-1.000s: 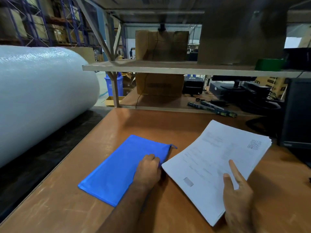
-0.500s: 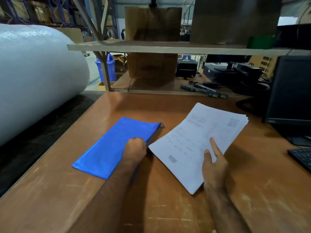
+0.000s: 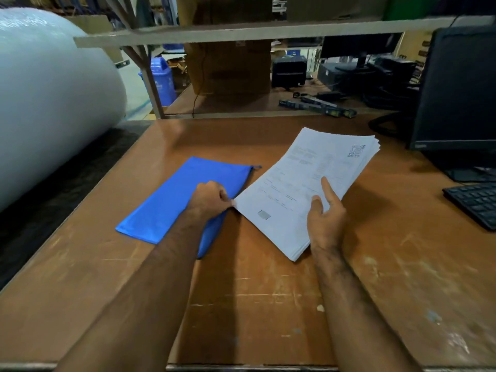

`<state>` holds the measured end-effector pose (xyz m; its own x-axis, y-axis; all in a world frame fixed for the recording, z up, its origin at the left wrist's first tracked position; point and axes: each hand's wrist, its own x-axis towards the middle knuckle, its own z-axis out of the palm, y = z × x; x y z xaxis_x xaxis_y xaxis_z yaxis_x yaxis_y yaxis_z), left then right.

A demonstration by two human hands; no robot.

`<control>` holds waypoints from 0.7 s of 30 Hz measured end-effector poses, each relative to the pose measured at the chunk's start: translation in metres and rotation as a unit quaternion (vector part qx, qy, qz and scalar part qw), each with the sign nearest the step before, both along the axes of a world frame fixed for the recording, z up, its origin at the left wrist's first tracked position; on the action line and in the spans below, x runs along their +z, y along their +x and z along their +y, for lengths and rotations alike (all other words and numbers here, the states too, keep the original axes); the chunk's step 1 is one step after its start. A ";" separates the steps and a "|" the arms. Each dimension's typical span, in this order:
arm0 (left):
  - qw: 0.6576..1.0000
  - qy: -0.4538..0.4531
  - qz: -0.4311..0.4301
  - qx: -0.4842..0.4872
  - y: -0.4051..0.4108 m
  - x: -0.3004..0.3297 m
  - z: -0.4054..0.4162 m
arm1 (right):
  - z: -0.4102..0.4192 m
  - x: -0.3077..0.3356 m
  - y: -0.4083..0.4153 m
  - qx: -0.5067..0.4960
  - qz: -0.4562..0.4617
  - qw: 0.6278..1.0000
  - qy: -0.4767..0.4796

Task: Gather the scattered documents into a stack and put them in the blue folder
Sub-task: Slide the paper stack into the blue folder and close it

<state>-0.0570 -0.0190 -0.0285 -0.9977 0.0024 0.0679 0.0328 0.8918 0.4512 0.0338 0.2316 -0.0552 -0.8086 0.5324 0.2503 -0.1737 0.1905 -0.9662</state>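
Documents (image 3: 303, 183) are already squared into 1 stack, held tilted over the table (image 3: 255, 304), just right of the blue folder (image 3: 177, 200). Right hand (image 3: 326, 221) grips the stack at its near right edge: thumb on top, index finger extended along the top sheet, other fingers hidden under the paper. Left hand (image 3: 210, 201) sits on the folder's right edge with fingers curled, pinching at the spot where the stack's near left corner meets the folder opening. Cannot tell whether it has folder fabric, the paper corner or both.

Handling, as a judgement: stack looks moderately thick, light enough for 1 hand, but floppy. The far end with the QR code fans slightly, so sheets can slide apart if the grip loosens. Best hold is thumb-over, fingers-under on a long edge, with the other hand guiding the leading corner.

Folder looks like a thin soft pouch, lying flat, with a zip pull (image 3: 256, 167) at the far right corner. It will not stay open alone, so 1 lip needs lifting along the right edge while the paper feeds in corner first. Risk: top sheets catching on the lip and buckling.

Monitor (image 3: 461, 84) and keyboard (image 3: 476, 201) sit to the right, large bubble-wrap roll (image 3: 48, 98) to the left.
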 end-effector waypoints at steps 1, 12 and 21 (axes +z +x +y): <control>1.000 -0.010 -0.010 -0.027 0.005 0.001 0.001 | 0.002 0.000 0.001 -0.006 -0.002 1.000 -0.002; 0.998 0.026 0.015 0.046 0.012 0.007 0.004 | 0.004 0.000 0.004 -0.012 0.007 1.000 0.002; 0.984 0.166 -0.009 0.058 0.010 0.016 0.000 | 0.007 0.010 0.007 -0.033 0.039 0.996 -0.079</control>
